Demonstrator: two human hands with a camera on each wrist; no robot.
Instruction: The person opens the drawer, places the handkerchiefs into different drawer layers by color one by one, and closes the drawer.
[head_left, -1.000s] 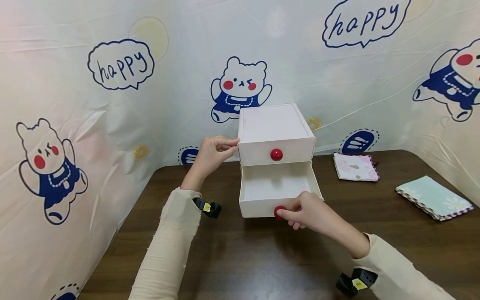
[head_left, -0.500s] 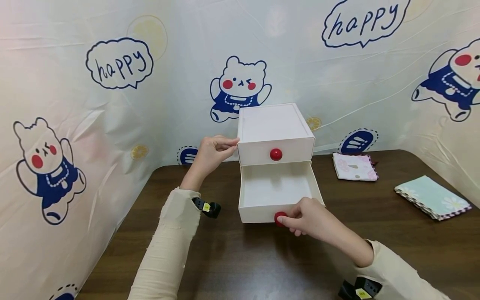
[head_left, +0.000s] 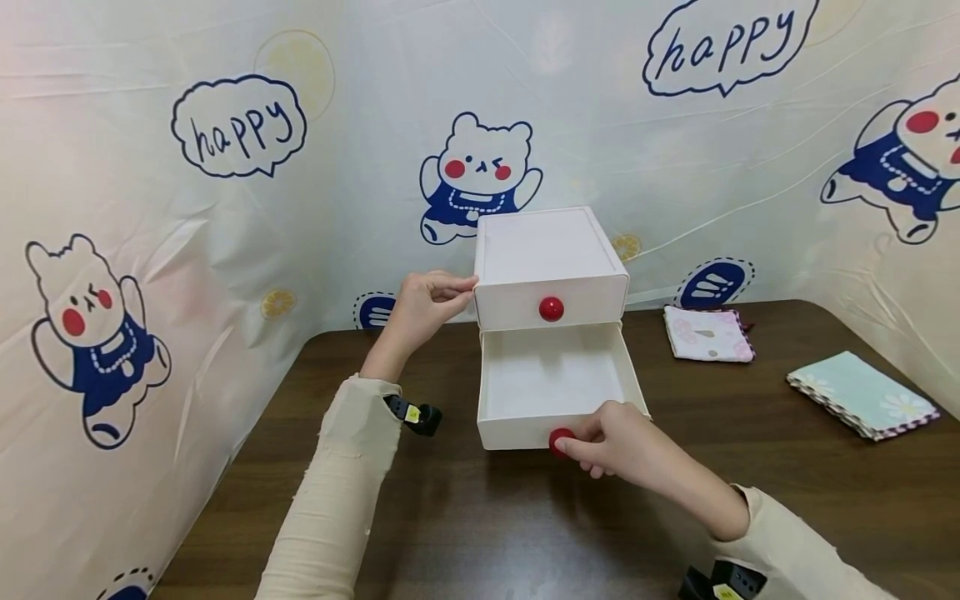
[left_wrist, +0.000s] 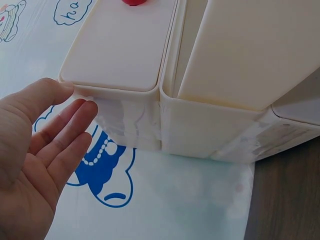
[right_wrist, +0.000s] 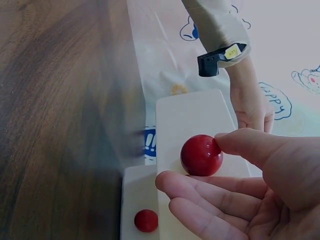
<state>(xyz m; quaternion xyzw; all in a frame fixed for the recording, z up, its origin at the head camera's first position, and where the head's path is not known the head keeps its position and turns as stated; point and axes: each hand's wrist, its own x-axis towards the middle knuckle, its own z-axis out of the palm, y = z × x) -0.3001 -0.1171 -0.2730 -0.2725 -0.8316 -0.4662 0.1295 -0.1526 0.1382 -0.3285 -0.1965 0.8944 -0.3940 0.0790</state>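
Observation:
A white two-drawer box [head_left: 543, 246] stands on the table with its lower drawer [head_left: 513, 433] pulled out; nothing shows inside that drawer. The upper drawer [head_left: 510, 308], with its own red knob [head_left: 551, 309], sits closed above. Between thumb and fingers, my right hand [head_left: 626, 442] pinches the round red knob [right_wrist: 201, 156] on the lower drawer's front. My left hand [head_left: 427, 307] touches the box's upper left front corner. In the left wrist view its thumb [left_wrist: 47, 95] lies on the corner, and the other fingers extend fairly straight beside the side wall.
A folded white and pink cloth [head_left: 707, 335] lies right of the box on the dark wooden table [head_left: 465, 533]. Farther right is a folded mint-green cloth [head_left: 862, 396] with a white flower. A printed curtain [head_left: 360, 167] hangs behind and on both sides.
The lower drawer has slid farther out toward me, with my right hand holding its knob throughout. My left hand has stayed at the box's corner.

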